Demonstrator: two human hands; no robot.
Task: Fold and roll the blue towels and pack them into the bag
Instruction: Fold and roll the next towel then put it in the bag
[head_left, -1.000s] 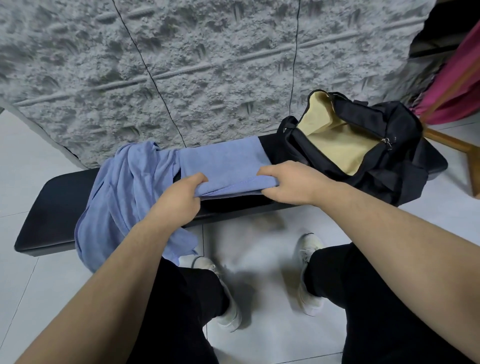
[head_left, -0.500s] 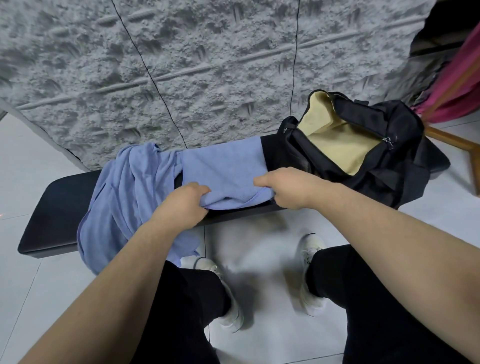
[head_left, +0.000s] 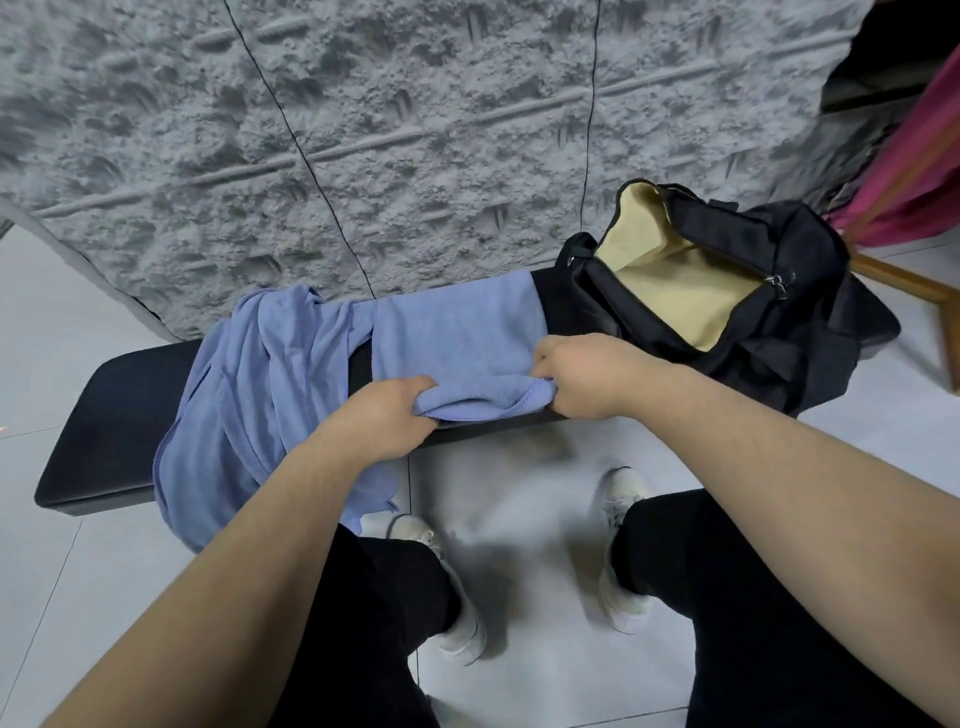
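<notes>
Two hands grip the near edge of a folded towel (head_left: 457, 332) that lies flat on the black table (head_left: 119, 410). The left hand (head_left: 384, 415) is closed on the left end of this edge, and the right hand (head_left: 587, 374) is closed on the right end. Between the hands the edge is lifted and curled over, so a thick rolled lip shows there. The rest of the towel lies spread on the table behind the hands, toward the grey wall (head_left: 363, 130).

A second towel (head_left: 249, 405), loose and crumpled, lies just left of the left hand. It touches the folded towel at its far corner, and its lower part hangs over the front edge of the table, beside the left forearm.

The bag (head_left: 779, 291) stands on the table to the right of the right hand and a little behind it. It is black, its zip is open, and the beige lining shows inside. No towel can be seen in it.

Below the hands, two white shoes (head_left: 621, 551) stand on the tiled floor (head_left: 519, 675).
</notes>
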